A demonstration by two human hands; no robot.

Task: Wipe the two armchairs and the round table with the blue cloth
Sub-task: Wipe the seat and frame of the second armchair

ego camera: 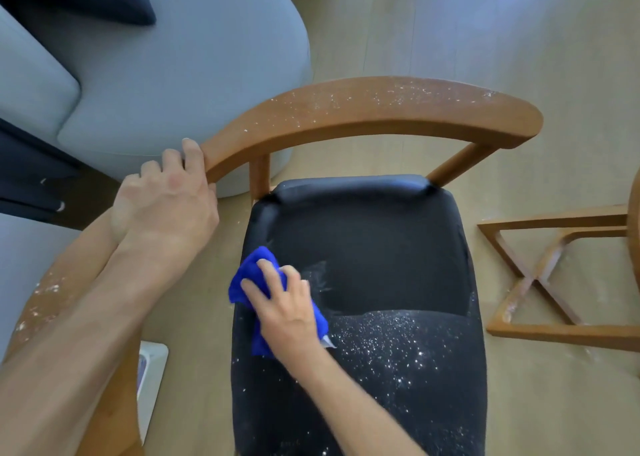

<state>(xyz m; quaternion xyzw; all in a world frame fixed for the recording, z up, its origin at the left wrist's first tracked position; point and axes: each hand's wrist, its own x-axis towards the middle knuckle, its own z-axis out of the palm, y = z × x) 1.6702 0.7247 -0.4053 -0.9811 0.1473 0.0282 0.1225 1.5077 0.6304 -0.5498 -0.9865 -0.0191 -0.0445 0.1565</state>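
a: what is in view?

b: seen from above, a wooden armchair (360, 282) with a black padded seat (374, 247). the person's right hand (287, 306) presses a bunched blue cloth (249, 275) onto the left side of the seat, fingers spread and lightly curled over the cloth.

a: and the other hand?

b: the left hand (166, 195) grips the left end of the curved wooden backrest (374, 116), fingers together and wrapped over its edge. it looks placed there to steady the chair against the push of the wiping.

a: how clean is the chair?

b: the far half of the seat is dark and clear. the near half is scattered with white specks, and a sharp line divides the two. the top of the backrest is speckled too, so this chair seems about half done.

a: what else is around?

b: a pale grey sofa (156, 74) lies behind the chair. a crossed wooden base (540, 279), probably the round table's, stands to the right on the wood floor (485, 22). another dusty wooden rail (41, 303) shows under the left forearm, perhaps the second armchair.
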